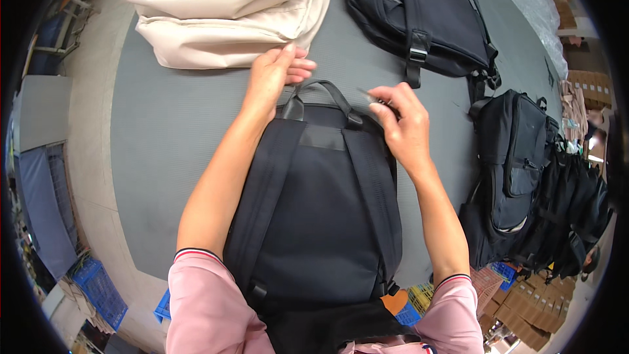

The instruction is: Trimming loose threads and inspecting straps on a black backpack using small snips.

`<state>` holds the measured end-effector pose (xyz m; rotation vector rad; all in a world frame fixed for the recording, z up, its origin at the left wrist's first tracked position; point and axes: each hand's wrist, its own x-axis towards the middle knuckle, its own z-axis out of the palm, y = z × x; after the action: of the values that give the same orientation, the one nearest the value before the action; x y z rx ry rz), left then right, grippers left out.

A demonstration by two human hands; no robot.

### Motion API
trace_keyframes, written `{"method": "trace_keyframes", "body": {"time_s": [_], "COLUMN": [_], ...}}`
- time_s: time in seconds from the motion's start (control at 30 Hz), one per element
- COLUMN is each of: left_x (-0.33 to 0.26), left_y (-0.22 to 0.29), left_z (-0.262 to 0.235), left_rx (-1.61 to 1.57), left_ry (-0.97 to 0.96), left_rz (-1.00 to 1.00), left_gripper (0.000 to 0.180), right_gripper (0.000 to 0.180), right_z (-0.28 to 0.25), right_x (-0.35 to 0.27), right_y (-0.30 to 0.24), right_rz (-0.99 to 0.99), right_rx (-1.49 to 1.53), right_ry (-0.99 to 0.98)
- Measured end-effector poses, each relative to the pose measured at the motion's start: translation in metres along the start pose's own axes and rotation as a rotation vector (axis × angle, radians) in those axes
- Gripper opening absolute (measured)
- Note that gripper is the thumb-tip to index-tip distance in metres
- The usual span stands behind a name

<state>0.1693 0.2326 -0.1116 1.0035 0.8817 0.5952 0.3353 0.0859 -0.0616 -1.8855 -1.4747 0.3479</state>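
Note:
A dark navy backpack (pixel 321 210) lies before me with its shoulder straps up and its carry handle (pixel 335 92) at the far end. My left hand (pixel 268 82) is at the backpack's top left corner, fingers stretched out and apart, next to a cream bag (pixel 223 36). It holds nothing that I can see. On the other side of the handle, my right hand (pixel 407 121) is closed around a small pointed metal tool (pixel 372 97) that looks like thread snips. Its tip points toward the handle; the rest is hidden by the fingers.
The grey table (pixel 157 190) carries another black bag (pixel 426 19) at the far right. More black backpacks (pixel 511 151) crowd its right edge. Clear plastic sheeting (pixel 524 0) lies beyond. A blue crate (pixel 98 292) stands on the floor at left, cardboard boxes (pixel 534 308) at lower right.

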Motion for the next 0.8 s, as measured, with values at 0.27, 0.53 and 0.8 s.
{"method": "trace_keyframes", "body": {"time_s": [0.27, 0.53, 0.8], "left_x": [-0.046, -0.047, -0.047], "left_y": [0.004, 0.009, 0.008], "left_z": [-0.018, -0.028, -0.025], "left_rx": [0.218, 0.102, 0.079], "left_ry": [0.0, -0.155, -0.12], "left_rz": [-0.045, -0.108, -0.114], "left_gripper": [0.022, 0.034, 0.037], "right_gripper": [0.024, 0.024, 0.023], "right_z": [0.038, 0.038, 0.031], "right_x": [0.039, 0.025, 0.011], "right_y": [-0.028, -0.025, -0.064], "right_rz": [0.104, 0.086, -0.35], "right_rx": [0.015, 0.009, -0.432], "right_ry": [-0.215, -0.085, -0.186]}}
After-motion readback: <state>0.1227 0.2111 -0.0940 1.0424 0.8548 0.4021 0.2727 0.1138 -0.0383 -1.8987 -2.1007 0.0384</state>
